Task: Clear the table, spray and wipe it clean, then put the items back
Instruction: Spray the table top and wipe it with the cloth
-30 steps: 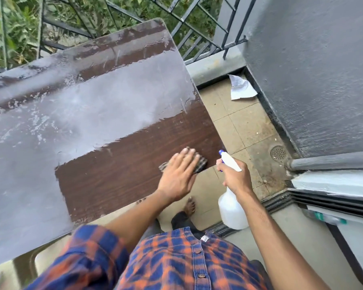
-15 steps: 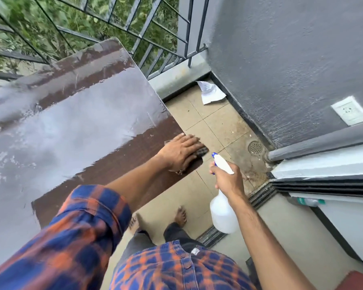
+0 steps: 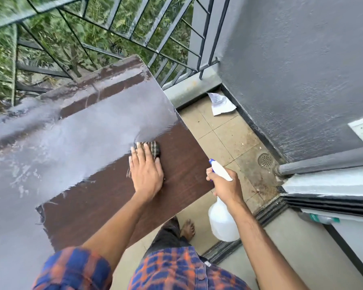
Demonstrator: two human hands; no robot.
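L hand (image 3: 146,173) flat on cloth (image 3: 153,147) on table (image 3: 92,132); R hand (image 3: 225,184) holds spray bottle (image 3: 222,220).
L fingers straight, pressing checked cloth at border btwn glossy grey film & bare brown strip, nr table's right end. R fingers curled round bottle neck, bottle off the table, over floor tiles just beside its edge. Paper (image 3: 221,103) in far corner.

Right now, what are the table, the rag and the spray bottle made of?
Table: probably wood or wood-look laminate; dark brown grain lines, shiny where wet.
Rag: woven cloth, going by its checked pattern.
Spray bottle: cloudy, see-through white plastic, smooth.
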